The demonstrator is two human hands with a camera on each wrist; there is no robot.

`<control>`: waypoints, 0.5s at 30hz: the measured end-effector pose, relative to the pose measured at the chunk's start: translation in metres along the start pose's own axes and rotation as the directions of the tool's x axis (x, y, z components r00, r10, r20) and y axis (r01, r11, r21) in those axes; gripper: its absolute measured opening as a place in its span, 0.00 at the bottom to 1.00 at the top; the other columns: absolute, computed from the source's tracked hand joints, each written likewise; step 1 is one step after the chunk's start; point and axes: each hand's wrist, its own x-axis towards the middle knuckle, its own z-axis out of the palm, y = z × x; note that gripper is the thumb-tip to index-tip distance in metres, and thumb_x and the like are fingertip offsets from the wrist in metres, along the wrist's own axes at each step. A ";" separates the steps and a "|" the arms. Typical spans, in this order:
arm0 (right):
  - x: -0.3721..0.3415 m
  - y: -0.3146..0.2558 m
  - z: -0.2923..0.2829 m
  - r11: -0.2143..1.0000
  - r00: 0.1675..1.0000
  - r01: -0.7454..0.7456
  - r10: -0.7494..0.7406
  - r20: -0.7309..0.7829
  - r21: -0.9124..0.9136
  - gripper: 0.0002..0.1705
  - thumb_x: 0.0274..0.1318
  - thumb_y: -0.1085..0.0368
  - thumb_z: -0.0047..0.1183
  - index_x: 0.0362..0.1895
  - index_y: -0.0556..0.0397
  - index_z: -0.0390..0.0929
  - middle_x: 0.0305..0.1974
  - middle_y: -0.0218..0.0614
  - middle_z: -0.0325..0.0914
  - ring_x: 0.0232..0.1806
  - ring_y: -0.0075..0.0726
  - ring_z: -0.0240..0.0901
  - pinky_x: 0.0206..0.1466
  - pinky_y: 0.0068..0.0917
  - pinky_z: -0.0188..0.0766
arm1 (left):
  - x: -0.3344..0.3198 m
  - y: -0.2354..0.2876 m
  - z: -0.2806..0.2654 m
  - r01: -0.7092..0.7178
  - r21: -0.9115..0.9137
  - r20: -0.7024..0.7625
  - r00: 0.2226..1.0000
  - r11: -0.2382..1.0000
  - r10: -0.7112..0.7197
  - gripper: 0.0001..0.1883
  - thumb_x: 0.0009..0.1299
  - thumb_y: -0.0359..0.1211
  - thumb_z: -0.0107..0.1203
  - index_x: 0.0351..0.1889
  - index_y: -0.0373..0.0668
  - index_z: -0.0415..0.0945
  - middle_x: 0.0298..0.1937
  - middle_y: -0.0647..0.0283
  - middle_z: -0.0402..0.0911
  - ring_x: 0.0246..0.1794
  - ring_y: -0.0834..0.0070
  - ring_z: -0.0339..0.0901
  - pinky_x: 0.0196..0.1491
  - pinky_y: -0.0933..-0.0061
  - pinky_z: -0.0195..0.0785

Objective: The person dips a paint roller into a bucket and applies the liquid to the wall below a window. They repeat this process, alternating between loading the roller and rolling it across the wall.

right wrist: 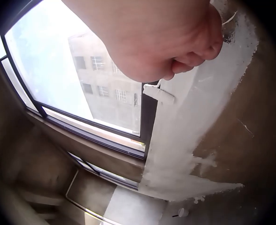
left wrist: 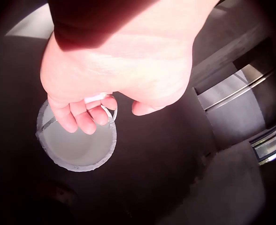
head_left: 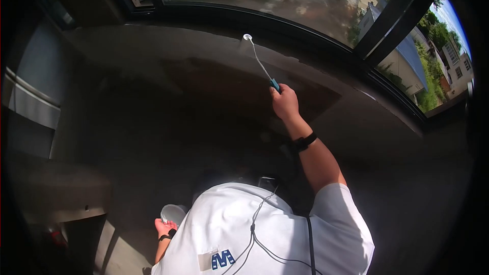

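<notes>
My right hand [head_left: 285, 103] grips the teal handle [head_left: 275, 85] of a small paint roller, its thin frame running up to a white roller head [head_left: 247, 37] at the wall just below the window frame. In the right wrist view the fingers of the right hand [right wrist: 175, 47] are curled, and the roller head [right wrist: 159, 93] lies beside the window edge on white-coated wall [right wrist: 189, 112]. Down by my left side, the left hand [head_left: 165, 227] holds a white bucket [head_left: 173, 214]. The left wrist view shows curled fingers of the left hand [left wrist: 119, 70] around the handle of the bucket [left wrist: 81, 145], with pale liquid inside.
A dark window frame [head_left: 265, 18] spans the top and right. Bare brownish wall [right wrist: 250, 140] borders the white coat. A dark box-like object [head_left: 61, 193] stands at the lower left, and cables [head_left: 252, 228] hang over my white shirt.
</notes>
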 end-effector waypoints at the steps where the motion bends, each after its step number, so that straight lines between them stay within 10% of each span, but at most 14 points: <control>1: 0.003 0.002 0.002 1.000 1.000 -0.002 0.002 0.003 0.026 0.17 0.59 0.56 0.53 0.42 0.58 0.79 0.35 0.52 0.80 0.41 0.58 0.76 0.43 0.43 0.71 | 0.001 -0.007 -0.007 -0.039 0.057 -0.001 0.999 0.998 0.039 0.20 0.50 0.49 0.53 0.34 0.53 0.58 0.40 0.70 0.65 0.39 0.72 0.65 0.49 0.60 0.64; 15: -0.038 0.059 -0.077 0.987 0.985 -0.098 0.115 -0.129 0.127 0.17 0.57 0.57 0.57 0.40 0.60 0.80 0.26 0.45 0.79 0.28 0.45 0.76 0.35 0.35 0.69 | 0.078 -0.017 -0.029 0.032 0.053 -0.154 0.988 0.998 -0.023 0.22 0.52 0.45 0.52 0.38 0.46 0.57 0.39 0.64 0.59 0.39 0.69 0.60 0.46 0.62 0.67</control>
